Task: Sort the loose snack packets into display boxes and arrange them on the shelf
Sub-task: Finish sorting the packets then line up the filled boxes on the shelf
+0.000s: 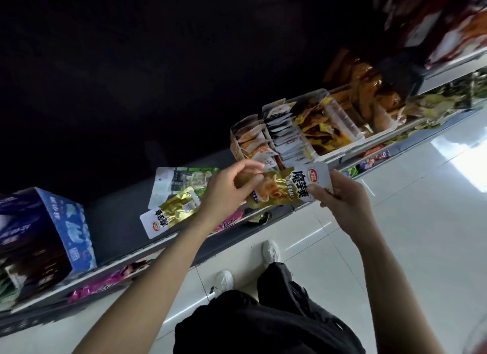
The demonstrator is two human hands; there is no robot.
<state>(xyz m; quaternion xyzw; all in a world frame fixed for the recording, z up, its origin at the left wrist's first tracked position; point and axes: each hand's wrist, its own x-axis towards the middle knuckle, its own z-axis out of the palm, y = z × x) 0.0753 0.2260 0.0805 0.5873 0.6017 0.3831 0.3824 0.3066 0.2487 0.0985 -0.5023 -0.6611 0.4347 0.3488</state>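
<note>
I hold a gold and white snack packet (287,186) over the shelf edge with both hands. My left hand (232,192) pinches its gold end, and my right hand (342,198) grips its white end. A second gold and white packet (171,214) lies loose on the grey shelf (116,222), beside a larger white and green packet (179,181). Just beyond my hands stands a cardboard display box (237,142) filled with upright packets. A white tray (342,150) of yellow and brown packets sits to its right.
A blue carton (71,229) stands at the shelf's left end. Pink and purple packets (105,282) line the lower shelf lip. More snack bags fill the upper shelves at the far right. White tiled floor (411,222) and my white shoes lie below.
</note>
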